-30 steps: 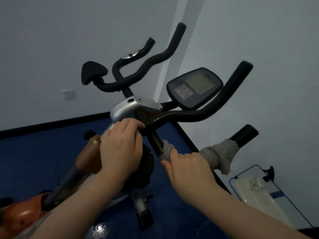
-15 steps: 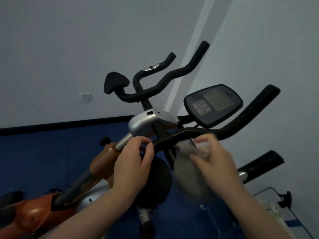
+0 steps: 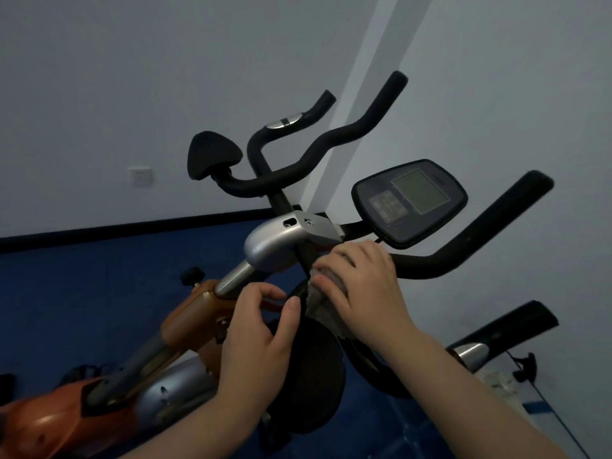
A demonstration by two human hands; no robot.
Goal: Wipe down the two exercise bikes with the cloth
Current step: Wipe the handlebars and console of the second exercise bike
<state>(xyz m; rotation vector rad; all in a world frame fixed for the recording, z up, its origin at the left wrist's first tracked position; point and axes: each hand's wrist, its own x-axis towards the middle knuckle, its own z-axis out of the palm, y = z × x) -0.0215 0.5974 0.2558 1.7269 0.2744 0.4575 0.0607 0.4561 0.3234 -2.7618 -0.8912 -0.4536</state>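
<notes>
The near exercise bike has an orange and silver frame (image 3: 195, 313), a silver stem cap (image 3: 281, 243), black handlebars (image 3: 470, 246) and a console (image 3: 410, 200). My right hand (image 3: 361, 286) presses the grey cloth (image 3: 326, 306) against the black handlebar stem just below the silver cap. My left hand (image 3: 261, 329) hovers beside the stem with fingers curled and apart, holding nothing. A second bike's black handlebars (image 3: 311, 157) and saddle (image 3: 212, 157) stand behind.
Blue floor (image 3: 82, 293) runs to grey walls with a black skirting and a wall socket (image 3: 140, 177). A black padded bar with a chrome end (image 3: 503, 329) sticks out at the right. A pale object with a black cable (image 3: 526, 376) lies low right.
My right hand carried the cloth from the right-hand bar up to the stem under the silver cap. My left hand let go of the stem and dropped lower. The view shifted left and down.
</notes>
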